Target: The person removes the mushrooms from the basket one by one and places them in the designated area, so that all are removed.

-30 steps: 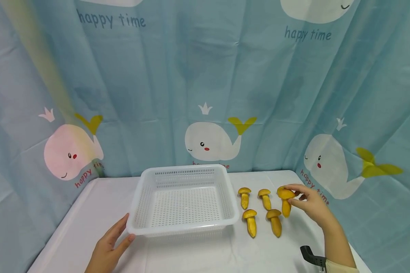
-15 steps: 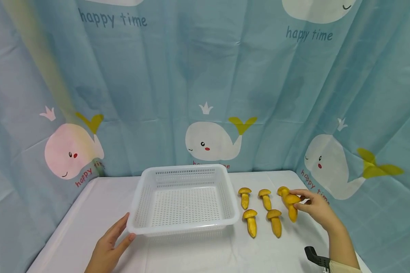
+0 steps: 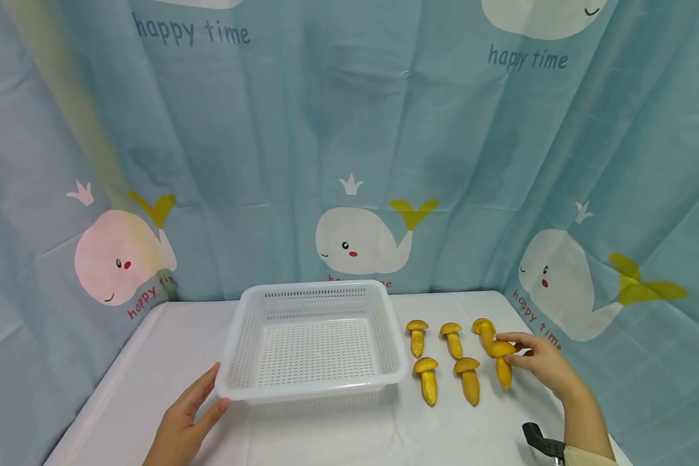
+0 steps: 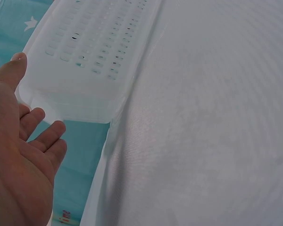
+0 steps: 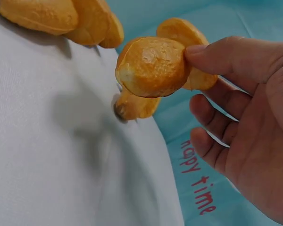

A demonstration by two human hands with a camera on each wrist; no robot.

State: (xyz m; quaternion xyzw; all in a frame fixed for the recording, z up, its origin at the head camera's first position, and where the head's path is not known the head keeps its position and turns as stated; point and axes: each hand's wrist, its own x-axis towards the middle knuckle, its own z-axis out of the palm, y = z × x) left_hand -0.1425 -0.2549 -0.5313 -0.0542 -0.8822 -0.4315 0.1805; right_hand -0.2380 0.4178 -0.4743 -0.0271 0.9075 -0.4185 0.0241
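My right hand (image 3: 542, 364) pinches a yellow-brown mushroom (image 3: 504, 372) between thumb and fingers, at the right end of the mushroom group. Its cap is up and its stem points down toward the table in the head view. In the right wrist view the thumb presses the side of the held mushroom (image 5: 153, 68), and a shadow falls on the cloth below. Just behind it lies another mushroom (image 3: 484, 327), partly covered by the held one. My left hand (image 3: 180, 421) rests at the near left corner of a white perforated basket (image 3: 314, 390), fingers relaxed at the rim.
Several more mushrooms lie in two rows right of the basket, among them a front one (image 3: 428, 385) and a darker one (image 3: 470, 385). The table wears a white cloth (image 3: 320, 433). A blue whale-print curtain (image 3: 256, 162) hangs behind and along both sides.
The right hand has moved the held mushroom right and toward the front, uncovering the mushroom behind it. The left hand and basket have stayed in place.
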